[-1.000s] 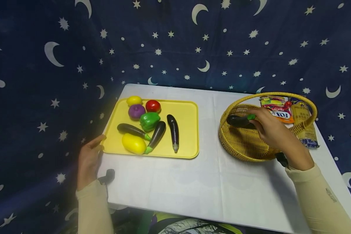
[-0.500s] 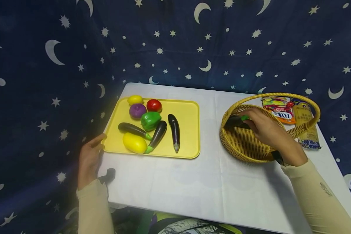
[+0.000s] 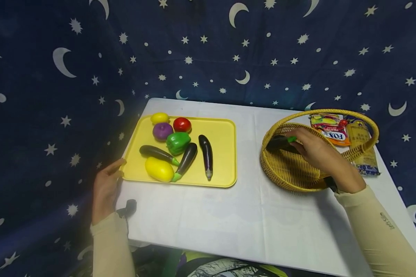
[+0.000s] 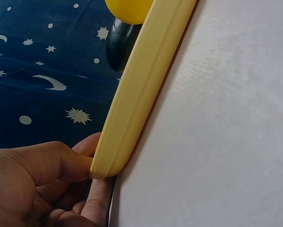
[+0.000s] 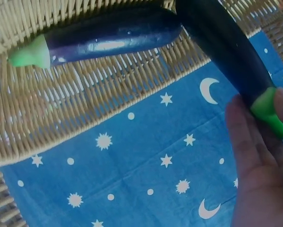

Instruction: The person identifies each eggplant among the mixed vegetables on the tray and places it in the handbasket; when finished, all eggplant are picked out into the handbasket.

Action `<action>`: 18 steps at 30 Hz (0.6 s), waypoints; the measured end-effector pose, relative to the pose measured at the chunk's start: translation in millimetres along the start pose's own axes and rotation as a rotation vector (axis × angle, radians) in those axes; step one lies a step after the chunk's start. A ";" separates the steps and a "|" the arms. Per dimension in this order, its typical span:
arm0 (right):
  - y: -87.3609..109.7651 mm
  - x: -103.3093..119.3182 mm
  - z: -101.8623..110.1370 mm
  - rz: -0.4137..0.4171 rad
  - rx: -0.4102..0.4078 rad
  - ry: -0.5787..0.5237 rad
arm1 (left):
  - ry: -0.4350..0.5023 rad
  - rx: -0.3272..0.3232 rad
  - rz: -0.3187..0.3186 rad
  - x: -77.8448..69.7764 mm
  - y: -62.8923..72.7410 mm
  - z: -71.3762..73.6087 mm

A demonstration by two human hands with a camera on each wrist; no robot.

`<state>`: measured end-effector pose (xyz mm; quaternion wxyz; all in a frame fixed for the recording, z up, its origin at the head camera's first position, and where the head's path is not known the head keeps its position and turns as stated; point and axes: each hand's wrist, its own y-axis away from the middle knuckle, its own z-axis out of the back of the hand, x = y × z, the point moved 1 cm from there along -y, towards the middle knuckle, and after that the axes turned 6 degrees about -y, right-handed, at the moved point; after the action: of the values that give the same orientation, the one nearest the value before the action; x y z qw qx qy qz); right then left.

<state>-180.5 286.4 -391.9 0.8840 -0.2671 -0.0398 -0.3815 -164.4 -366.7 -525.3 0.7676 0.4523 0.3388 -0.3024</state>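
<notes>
Lowered eggplant [image 5: 226, 47] deeper into basket [image 3: 286, 184], frame right, seemingly nearly placed, with right grip [image 3: 313, 150] clamped on stem [image 5: 263, 103], left grip [image 3: 105, 188] on tray [image 3: 223, 154]

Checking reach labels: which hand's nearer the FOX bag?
Right. Right hand is over the wicker basket, close beside the FOX bag; left hand is far off, pinching the yellow tray.
</notes>
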 end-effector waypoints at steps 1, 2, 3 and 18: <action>-0.1 -0.6 0.8 -0.014 0.011 0.010 | 0.002 0.003 -0.001 0.0 0.1 0.0; -0.5 -0.9 1.7 -0.026 0.022 0.015 | 0.006 0.005 0.001 -0.2 0.5 0.0; -1.2 -1.3 2.6 -0.041 0.034 0.017 | 0.007 0.005 0.000 -0.3 0.6 0.1; -1.2 -4.3 16.8 -0.268 0.313 0.180 | -0.007 0.023 -0.007 -3.8 4.3 1.7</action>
<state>-182.0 297.0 -378.2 0.8561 -0.0839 -0.0547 -0.5070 -162.9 -365.9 -519.6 0.7624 0.4589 0.3342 -0.3105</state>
